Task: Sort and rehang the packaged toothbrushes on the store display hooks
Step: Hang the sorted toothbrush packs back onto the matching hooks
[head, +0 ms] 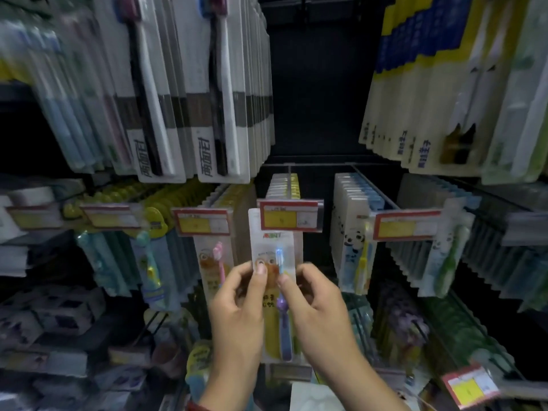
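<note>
Now the left hand (237,304) and the right hand (314,304) both pinch one toothbrush pack (274,256), holding it up just under a price tag (290,218). I think many packs already hang in rows, and this one is not yet on its hook.

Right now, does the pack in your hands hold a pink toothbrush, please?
No, the held pack shows a blue-and-purple toothbrush; the pink toothbrush hangs to its left.
</note>
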A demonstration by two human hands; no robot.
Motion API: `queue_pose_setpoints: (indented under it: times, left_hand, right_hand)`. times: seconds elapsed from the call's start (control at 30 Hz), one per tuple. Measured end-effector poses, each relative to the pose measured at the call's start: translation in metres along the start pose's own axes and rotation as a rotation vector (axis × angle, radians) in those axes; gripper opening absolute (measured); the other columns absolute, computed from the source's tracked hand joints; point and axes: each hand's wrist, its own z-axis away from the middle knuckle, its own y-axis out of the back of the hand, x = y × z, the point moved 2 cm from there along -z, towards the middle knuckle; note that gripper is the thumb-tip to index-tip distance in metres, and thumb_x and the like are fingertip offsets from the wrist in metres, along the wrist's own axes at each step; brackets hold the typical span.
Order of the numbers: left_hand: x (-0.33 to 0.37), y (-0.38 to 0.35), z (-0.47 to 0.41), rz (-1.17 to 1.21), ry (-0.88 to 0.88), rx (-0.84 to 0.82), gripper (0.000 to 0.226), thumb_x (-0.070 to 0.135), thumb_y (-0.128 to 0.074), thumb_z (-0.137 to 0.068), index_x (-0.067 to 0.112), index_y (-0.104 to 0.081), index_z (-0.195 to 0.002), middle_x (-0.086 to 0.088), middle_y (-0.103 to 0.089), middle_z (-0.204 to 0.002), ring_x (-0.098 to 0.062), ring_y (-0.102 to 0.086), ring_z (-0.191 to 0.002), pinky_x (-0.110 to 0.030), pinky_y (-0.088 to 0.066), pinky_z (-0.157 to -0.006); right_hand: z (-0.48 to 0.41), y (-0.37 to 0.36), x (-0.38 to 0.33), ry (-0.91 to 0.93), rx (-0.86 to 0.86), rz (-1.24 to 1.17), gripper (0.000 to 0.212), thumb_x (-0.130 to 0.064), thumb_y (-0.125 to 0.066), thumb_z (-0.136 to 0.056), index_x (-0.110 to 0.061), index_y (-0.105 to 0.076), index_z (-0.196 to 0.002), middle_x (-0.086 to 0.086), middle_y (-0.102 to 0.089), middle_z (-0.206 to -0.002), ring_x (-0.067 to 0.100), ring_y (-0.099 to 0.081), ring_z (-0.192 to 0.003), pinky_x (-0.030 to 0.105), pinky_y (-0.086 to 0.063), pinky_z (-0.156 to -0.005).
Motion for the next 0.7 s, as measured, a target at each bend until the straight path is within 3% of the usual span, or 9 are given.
queue_pose_setpoints:
  times: [0.1, 0.2, 0.33, 0.47, 0.7]
  left_hand:
    - [-0.001, -0.004, -0.008, 0.02, 0.023, -0.014, 0.011, 0.021, -0.067, -0.099, 0.025, -0.075, -0.093, 0.019, -0.078, -0.084, 0.004, -0.072, -0.078, -0.012, -0.053, -0.065]
    - [-0.003, -0.006, -0.013, -0.004, -0.007, -0.022, 0.012, 0.019, -0.067, -0.098, 0.028, -0.074, -0.094, 0.02, -0.078, -0.086, 0.002, -0.073, -0.082, -0.011, -0.053, -0.065]
    - [-0.006, -0.008, -0.016, -0.003, -0.006, -0.016, 0.01, 0.021, -0.067, -0.098, 0.027, -0.075, -0.097, 0.014, -0.079, -0.089, -0.001, -0.074, -0.083, -0.013, -0.054, -0.064]
    - [-0.007, -0.009, -0.015, -0.017, -0.015, -0.054, 0.009, 0.022, -0.066, -0.099, 0.025, -0.074, -0.1, 0.017, -0.079, -0.091, 0.001, -0.074, -0.086, -0.013, -0.055, -0.068]
    - [-0.007, -0.005, -0.012, -0.081, -0.044, -0.107, 0.01, 0.029, -0.067, -0.099, 0.026, -0.075, -0.104, 0.017, -0.078, -0.093, 0.002, -0.073, -0.087, -0.011, -0.054, -0.07]
  right_hand:
    - [-0.007, -0.002, 0.001, -0.034, 0.04, -0.069, 0.016, -0.019, -0.062, -0.1, -0.02, -0.071, -0.086, 0.001, -0.071, -0.074, 0.005, -0.063, -0.063, 0.023, -0.05, -0.057]
    - [-0.011, -0.004, 0.003, -0.054, 0.048, -0.123, 0.013, -0.016, -0.062, -0.101, -0.021, -0.074, -0.097, -0.003, -0.076, -0.085, 0.008, -0.071, -0.074, 0.023, -0.057, -0.065]
    - [-0.015, -0.005, 0.006, -0.062, 0.077, -0.146, 0.014, -0.014, -0.062, -0.099, -0.021, -0.073, -0.097, -0.002, -0.076, -0.084, 0.007, -0.07, -0.071, 0.026, -0.058, -0.065]
    - [-0.015, -0.004, 0.011, -0.026, 0.114, -0.096, 0.016, -0.015, -0.063, -0.099, -0.027, -0.074, -0.096, -0.001, -0.076, -0.084, 0.015, -0.071, -0.075, 0.043, -0.058, -0.071]
    - [-0.01, 0.002, 0.014, 0.015, 0.132, -0.004, 0.011, -0.019, -0.063, -0.099, -0.025, -0.071, -0.095, 0.001, -0.074, -0.083, 0.019, -0.07, -0.076, 0.045, -0.058, -0.073]
